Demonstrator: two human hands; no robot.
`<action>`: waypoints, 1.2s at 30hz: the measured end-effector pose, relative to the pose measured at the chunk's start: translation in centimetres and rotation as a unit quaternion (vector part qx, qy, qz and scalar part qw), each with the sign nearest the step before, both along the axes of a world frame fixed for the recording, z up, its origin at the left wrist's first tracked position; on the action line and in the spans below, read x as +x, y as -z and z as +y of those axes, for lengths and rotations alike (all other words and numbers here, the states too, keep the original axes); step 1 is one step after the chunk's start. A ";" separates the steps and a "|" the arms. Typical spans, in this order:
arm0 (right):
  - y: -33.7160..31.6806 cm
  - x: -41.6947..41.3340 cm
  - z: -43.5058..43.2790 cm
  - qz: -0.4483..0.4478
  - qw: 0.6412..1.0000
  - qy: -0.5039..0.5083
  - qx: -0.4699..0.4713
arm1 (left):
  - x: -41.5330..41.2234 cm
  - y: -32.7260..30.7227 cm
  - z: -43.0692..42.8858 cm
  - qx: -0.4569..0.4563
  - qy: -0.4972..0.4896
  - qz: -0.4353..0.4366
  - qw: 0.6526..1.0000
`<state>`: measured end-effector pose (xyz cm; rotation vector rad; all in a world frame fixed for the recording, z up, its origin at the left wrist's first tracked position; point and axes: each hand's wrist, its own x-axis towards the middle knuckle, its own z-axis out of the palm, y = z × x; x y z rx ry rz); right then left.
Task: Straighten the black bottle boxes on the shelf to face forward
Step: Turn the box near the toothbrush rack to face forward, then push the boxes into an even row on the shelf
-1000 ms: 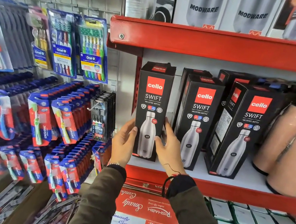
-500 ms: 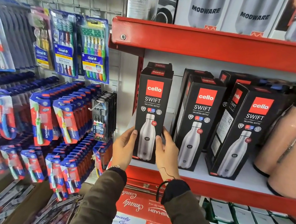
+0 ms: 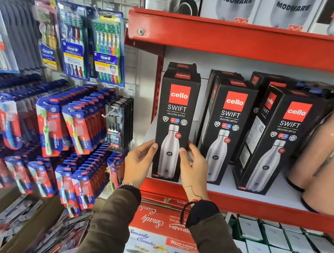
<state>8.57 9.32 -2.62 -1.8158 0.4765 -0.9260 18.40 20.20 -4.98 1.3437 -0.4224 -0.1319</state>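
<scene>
Three black Cello Swift bottle boxes stand in the front row on the white shelf [image 3: 259, 198] with its red front lip. The leftmost box [image 3: 177, 106] faces straight forward. My left hand [image 3: 138, 161] grips its lower left edge and my right hand [image 3: 193, 170] grips its lower right edge. The middle box [image 3: 225, 133] is turned slightly, showing its left side. The right box [image 3: 277, 143] is angled more, with its left side panel plainly visible. More black boxes [image 3: 263, 80] stand behind them, mostly hidden.
Peach flasks [image 3: 328, 152] crowd the shelf's right end. A red upright [image 3: 157, 85] bounds the shelf on the left. Toothbrush packs [image 3: 87, 43] hang on the wall rack at left. Modware boxes [image 3: 236, 1] sit on the shelf above; white and green boxes [image 3: 273, 248] lie below.
The leftmost box has been set down and squared to face forward. Both hands slid lower along its sides and still hold it.
</scene>
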 end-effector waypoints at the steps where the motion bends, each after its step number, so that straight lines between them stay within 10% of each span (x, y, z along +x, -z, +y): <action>1: 0.1 -0.2 0.0 0.002 1.000 0.001 0.000 | -0.1 0.1 0.2 -0.001 -0.001 -0.002 1.000; 18: 0.2 -2.3 0.3 0.008 1.000 -0.009 -0.007 | -2.7 -0.2 1.1 -0.002 -0.051 -0.023 0.998; 27: 0.2 -6.1 -2.6 -0.081 0.993 0.074 -0.049 | -6.5 -0.5 -0.6 -0.014 -0.240 -0.223 0.945; 36: 0.4 -6.6 -7.5 -0.070 0.991 0.111 -0.031 | -11.0 -3.3 -6.5 -0.001 -0.090 -0.326 0.941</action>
